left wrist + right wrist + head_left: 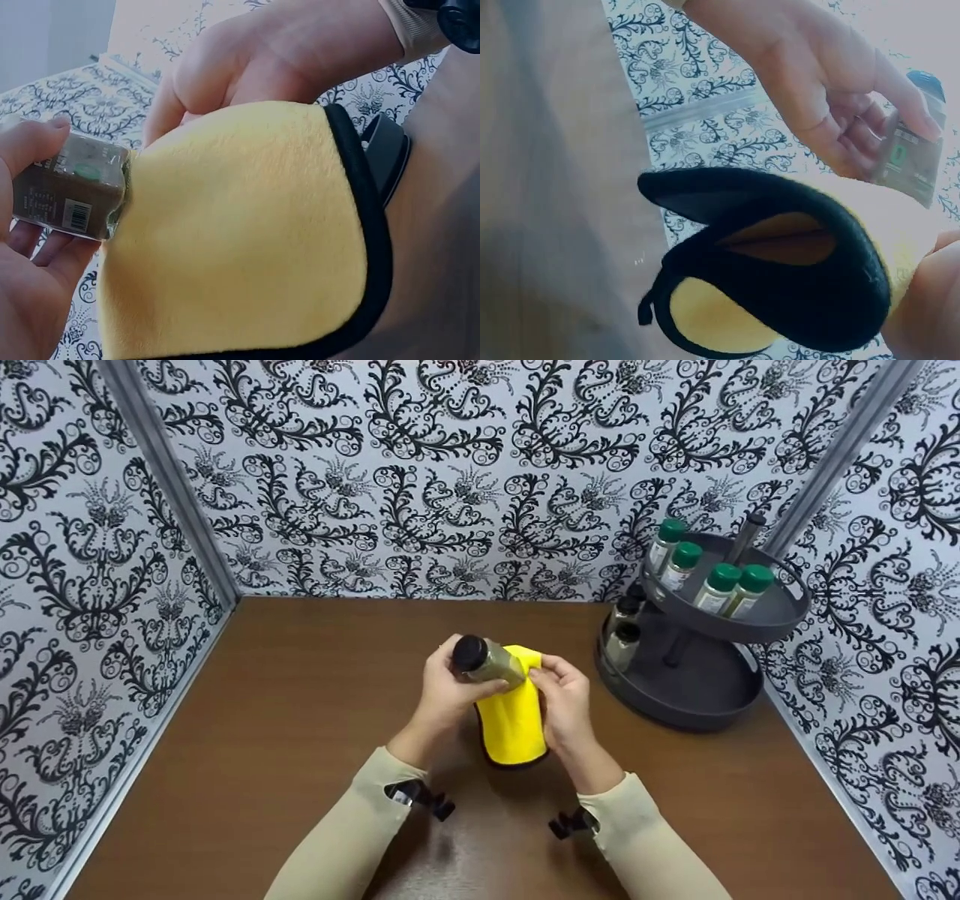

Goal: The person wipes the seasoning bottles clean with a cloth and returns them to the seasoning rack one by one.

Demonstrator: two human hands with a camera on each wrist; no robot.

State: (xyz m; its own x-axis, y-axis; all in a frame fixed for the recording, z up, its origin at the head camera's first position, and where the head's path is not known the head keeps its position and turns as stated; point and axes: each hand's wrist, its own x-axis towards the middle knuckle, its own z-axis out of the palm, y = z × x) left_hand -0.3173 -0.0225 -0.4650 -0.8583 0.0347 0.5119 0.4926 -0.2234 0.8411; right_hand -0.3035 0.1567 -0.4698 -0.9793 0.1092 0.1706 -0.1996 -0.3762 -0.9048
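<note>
My left hand (444,686) grips a clear spice jar (495,664) with a black cap (470,652), tilted so its base points right. A barcode label shows on the jar (71,191) in the left wrist view. My right hand (564,697) pinches a yellow cloth (514,727) with dark edging near its top, against the base of the jar. The cloth hangs down between both hands, its folds and a small loop showing in the right wrist view. In the left wrist view the cloth (240,232) hides most of the right hand's fingers.
A dark two-tier round rack (697,712) stands at the back right of the brown table (315,682). Several green-capped jars (718,589) sit on its upper tier, black-capped jars (622,646) on the lower. Patterned walls (450,510) enclose the table at the back and sides.
</note>
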